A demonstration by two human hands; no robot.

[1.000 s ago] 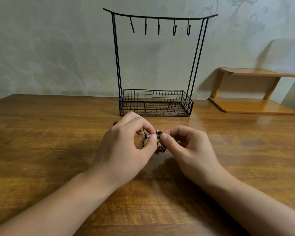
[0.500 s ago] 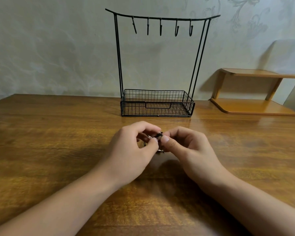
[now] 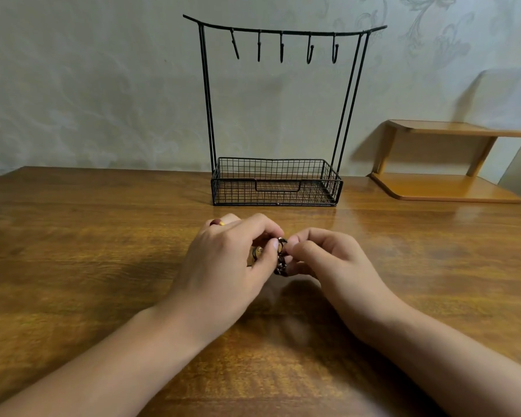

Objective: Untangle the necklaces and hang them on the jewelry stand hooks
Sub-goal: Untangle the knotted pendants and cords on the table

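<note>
Necklaces [image 3: 281,260] pinched between both hands [image 3: 278,267]

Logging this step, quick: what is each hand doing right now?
Left hand: pinches the tangled dark beaded necklaces between thumb and fingers.
Right hand: fingers curled, pinching the same bundle from the other side.

Two hands: left hand [image 3: 223,266], right hand [image 3: 328,260], near centre. One bead tangle [image 3: 281,260] between them; necklace count cannot tell. One red bead [image 3: 215,222] at far side of left hand. One stand [image 3: 275,115], far centre. Five hooks [image 3: 282,48] on top bar. One basket [image 3: 275,203] at stand base. One shelf [image 3: 445,188], far right. One table [image 3: 88,251].
</note>
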